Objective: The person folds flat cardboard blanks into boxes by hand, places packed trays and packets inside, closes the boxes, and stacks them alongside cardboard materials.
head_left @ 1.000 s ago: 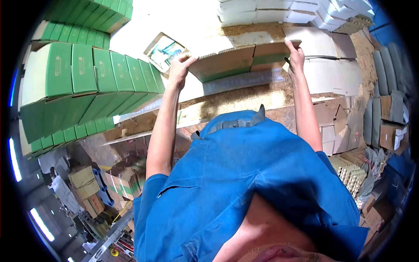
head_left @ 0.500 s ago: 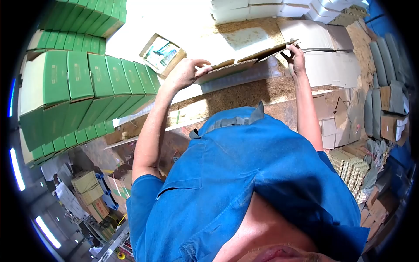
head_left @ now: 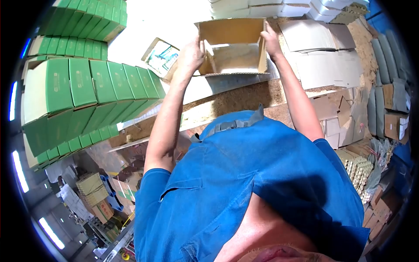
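An opened-out cardboard box [head_left: 231,32] stands on the bench in front of me, its brown inside facing up and the tabletop showing through it. My left hand [head_left: 192,54] grips its left wall, fingers curled at the edge. On the opposite side my right hand [head_left: 271,40] holds the right wall near the top corner. Just left of my left hand lies a small open box [head_left: 159,58] holding blue-green and white items. The outer faces of the held box are mostly hidden.
Rows of green boxes [head_left: 101,78] stand on the left. Flat white-grey cardboard sheets [head_left: 325,69] lie to the right. White stacks [head_left: 251,12] stand at the back. Grey padded bundles [head_left: 381,59] are at far right, and cardboard piles [head_left: 92,189] at lower left.
The flat folded cardboard has been spread into an open rectangular box. My left hand has moved up onto its left wall, and my right hand has shifted left with the right wall.
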The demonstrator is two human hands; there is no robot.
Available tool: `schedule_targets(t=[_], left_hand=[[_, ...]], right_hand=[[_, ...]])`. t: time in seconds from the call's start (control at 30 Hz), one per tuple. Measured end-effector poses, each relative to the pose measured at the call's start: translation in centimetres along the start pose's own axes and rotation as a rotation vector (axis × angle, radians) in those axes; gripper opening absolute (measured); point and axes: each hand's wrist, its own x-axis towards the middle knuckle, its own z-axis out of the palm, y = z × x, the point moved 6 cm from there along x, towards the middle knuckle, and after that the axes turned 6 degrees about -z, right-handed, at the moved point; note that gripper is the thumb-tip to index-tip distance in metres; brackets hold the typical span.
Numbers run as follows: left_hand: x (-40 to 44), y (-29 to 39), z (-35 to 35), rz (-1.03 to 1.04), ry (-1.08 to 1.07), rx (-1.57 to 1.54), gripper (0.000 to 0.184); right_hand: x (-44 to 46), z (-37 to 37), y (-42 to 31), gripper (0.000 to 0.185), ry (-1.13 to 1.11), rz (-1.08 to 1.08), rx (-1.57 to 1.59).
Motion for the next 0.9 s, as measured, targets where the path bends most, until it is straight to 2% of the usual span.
schedule_targets(t=[0.03,0.07,0.13,0.17,0.27,0.33,0.37,0.4,0.47,0.5,0.53,0.6,0.63,0.67,0.73,0.8,0.83,0.87,0.9], left_hand=[[0.2,0.4,0.5,0.065,0.105,-0.042,0.036],[0.7,-0.2,1.9,-0.006,0.065,-0.032,0.038],[0.6,0.9,3.4,0.044,-0.062,0.045,0.044],[0.0,1.5,4.0,-0.002,-0.160,0.002,0.047],[0.6,0.9,3.9,-0.002,-0.272,-0.011,0.061],[1.0,-0.7,3.7,-0.064,-0.560,-0.141,0.079],[0.1,-0.8,3.1,0.011,-0.598,-0.021,0.092],[-0.8,-0.2,1.9,0.095,-0.684,-0.078,0.110],[-2.2,-0.5,2.5,0.188,-0.697,0.092,0.109],[-2.7,0.9,2.0,0.179,-0.739,0.222,0.103],[-2.6,1.8,2.5,0.157,-0.802,0.294,0.089],[-1.6,1.8,1.9,0.046,-0.836,0.152,0.082],[-1.3,1.3,2.1,0.047,-0.836,0.151,0.082],[-0.7,0.6,2.2,0.029,-0.765,0.081,0.079],[0.3,-0.3,2.9,0.011,-0.678,0.010,0.076],[1.0,-1.6,2.9,-0.091,-0.419,0.070,0.080],[0.3,-1.9,2.9,-0.092,-0.237,0.147,0.090],[0.3,-2.6,3.8,-0.077,-0.158,0.116,0.105],[-0.6,-2.1,3.3,-0.046,0.012,0.181,0.110]], right_hand=[[0.7,0.9,-0.1,0.054,-0.039,-0.010,-0.156],[0.8,1.2,0.2,0.064,-0.016,0.039,-0.240],[1.6,2.8,3.0,0.076,-0.074,0.061,-0.347],[1.7,3.7,4.4,0.087,-0.078,0.006,-0.436],[0.6,4.7,1.6,0.097,-0.111,-0.001,-0.450],[0.8,4.4,2.9,0.100,-0.088,-0.028,-0.445],[0.7,4.2,3.8,0.102,-0.065,-0.050,-0.440],[1.1,4.1,4.0,0.103,-0.053,-0.083,-0.378],[1.3,3.7,5.2,0.095,-0.117,-0.008,-0.231],[0.7,3.7,5.4,0.091,-0.167,0.002,-0.253],[0.1,3.6,6.2,0.088,-0.219,0.012,-0.276],[0.9,3.4,7.0,0.086,-0.158,-0.049,-0.373],[1.0,3.1,7.4,0.086,-0.163,0.002,-0.413],[1.2,2.6,7.7,0.087,-0.169,0.051,-0.454],[2.6,1.9,8.6,0.073,-0.204,0.045,-0.516],[3.4,1.4,10.6,0.063,-0.300,0.148,-0.470],[3.3,1.7,8.7,0.058,-0.410,0.222,-0.395],[4.2,1.3,9.2,0.055,-0.461,0.213,-0.482],[4.9,1.3,7.1,0.057,-0.444,0.111,-0.482]])
